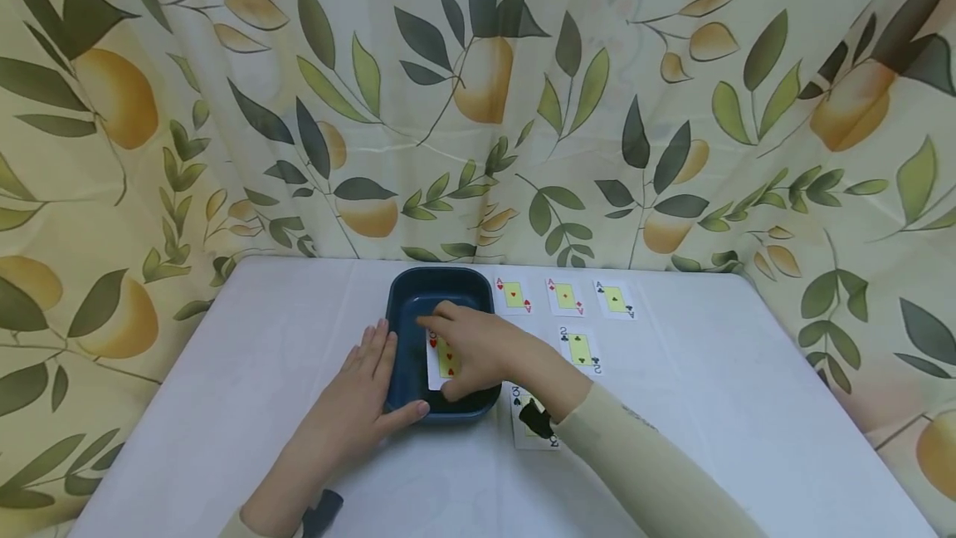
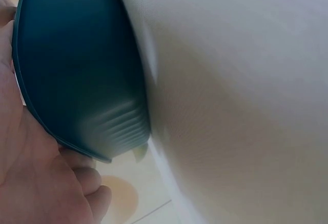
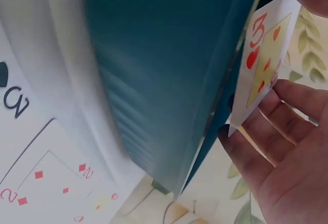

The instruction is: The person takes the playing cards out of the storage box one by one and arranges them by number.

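My right hand [image 1: 481, 347] is over the dark blue tray [image 1: 441, 416] and pinches a three of hearts [image 1: 446, 364] between thumb and fingers. In the right wrist view the same three of hearts [image 3: 264, 62] stands tilted above the tray's rim, its lower corner at a fingertip. My left hand [image 1: 351, 401] rests against the tray's left side with fingers straight, thumb at the near left corner. The left wrist view shows that hand [image 2: 38, 167] along the tray's edge, its fingertips partly behind the tray wall [image 2: 82, 70].
Right of the tray lie an ace of hearts [image 1: 513, 295], an ace of diamonds [image 1: 565, 297], a black ace [image 1: 616, 300] and a two of clubs [image 1: 580, 350]. A black three [image 1: 532, 436] lies partly under my right wrist. The right wrist view also shows a two of diamonds [image 3: 64, 183].
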Action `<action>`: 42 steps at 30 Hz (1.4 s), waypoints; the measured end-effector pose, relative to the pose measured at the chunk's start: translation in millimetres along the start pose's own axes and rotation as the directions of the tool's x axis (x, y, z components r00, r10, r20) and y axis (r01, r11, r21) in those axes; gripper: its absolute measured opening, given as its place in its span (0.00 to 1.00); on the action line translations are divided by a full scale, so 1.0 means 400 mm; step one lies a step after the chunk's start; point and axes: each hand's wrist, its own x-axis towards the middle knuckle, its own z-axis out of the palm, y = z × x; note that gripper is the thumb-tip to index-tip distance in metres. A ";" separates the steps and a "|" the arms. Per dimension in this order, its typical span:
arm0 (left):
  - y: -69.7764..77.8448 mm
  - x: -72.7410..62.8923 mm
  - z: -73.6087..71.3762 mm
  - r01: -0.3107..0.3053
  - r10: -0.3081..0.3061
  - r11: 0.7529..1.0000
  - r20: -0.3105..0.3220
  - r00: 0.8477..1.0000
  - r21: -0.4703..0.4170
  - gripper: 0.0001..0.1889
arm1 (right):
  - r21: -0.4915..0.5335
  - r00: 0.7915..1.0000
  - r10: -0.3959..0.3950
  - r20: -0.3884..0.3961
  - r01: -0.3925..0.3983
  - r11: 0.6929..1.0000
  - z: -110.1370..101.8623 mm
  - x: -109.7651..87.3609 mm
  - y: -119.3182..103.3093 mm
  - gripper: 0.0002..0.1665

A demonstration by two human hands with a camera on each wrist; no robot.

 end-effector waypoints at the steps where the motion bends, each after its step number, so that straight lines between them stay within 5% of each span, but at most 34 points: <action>1: -0.001 0.000 0.002 0.004 -0.004 1.000 0.000 1.000 0.005 0.59 | -0.004 1.000 0.000 -0.004 0.000 1.000 -0.003 -0.005 0.000 0.55; 12: -0.008 -0.005 -0.010 0.015 -0.015 1.000 -0.029 0.999 0.010 0.58 | 0.038 0.997 0.033 -0.066 -0.031 0.999 -0.023 -0.059 0.032 0.50; 19: -0.023 -0.002 -0.005 0.028 -0.028 0.999 -0.030 0.999 0.017 0.58 | -0.125 0.993 0.120 -0.003 -0.119 0.985 0.019 -0.005 -0.012 0.50; 26: -0.021 0.000 0.003 -0.004 0.004 1.000 -0.048 0.999 0.008 0.58 | -0.253 0.951 0.310 0.019 -0.295 0.921 0.101 0.071 -0.051 0.60; 34: -0.015 -0.005 0.005 -0.011 0.011 1.000 -0.040 0.999 0.003 0.58 | -0.131 0.959 0.283 -0.014 -0.283 0.950 0.136 0.094 -0.036 0.49; 42: -0.012 0.002 0.009 -0.027 0.027 1.000 -0.052 0.998 -0.011 0.57 | -0.030 0.959 0.276 0.069 -0.274 0.961 0.116 0.085 -0.014 0.44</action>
